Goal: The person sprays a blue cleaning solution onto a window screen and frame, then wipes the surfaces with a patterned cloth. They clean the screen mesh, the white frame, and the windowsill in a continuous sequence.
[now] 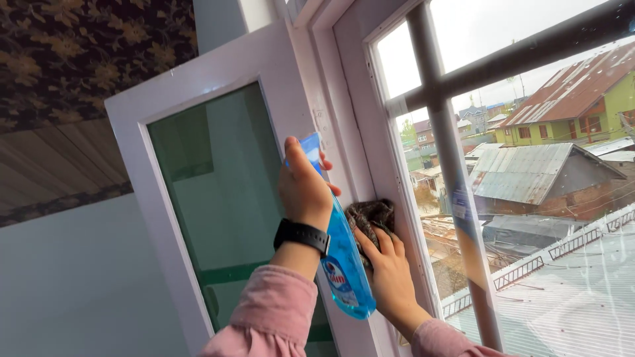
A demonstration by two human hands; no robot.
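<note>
Head view: left hand [303, 182] grips a blue plastic spray bottle [344, 264]; beside it, right hand [390, 271] presses a dark crumpled cloth [370, 215] on the white window frame [360, 158], wiping apparently underway.

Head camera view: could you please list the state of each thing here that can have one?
Left hand: closed around the spray bottle, raised.
Spray bottle: held nozzle up, blue liquid inside.
Right hand: pressing the cloth onto the window frame.
Cloth: bunched, dark, against the frame.
Window frame: white, fixed.
Open sash: swung inward, green-tinted glass.
Right pane: shut, streaked.
</note>
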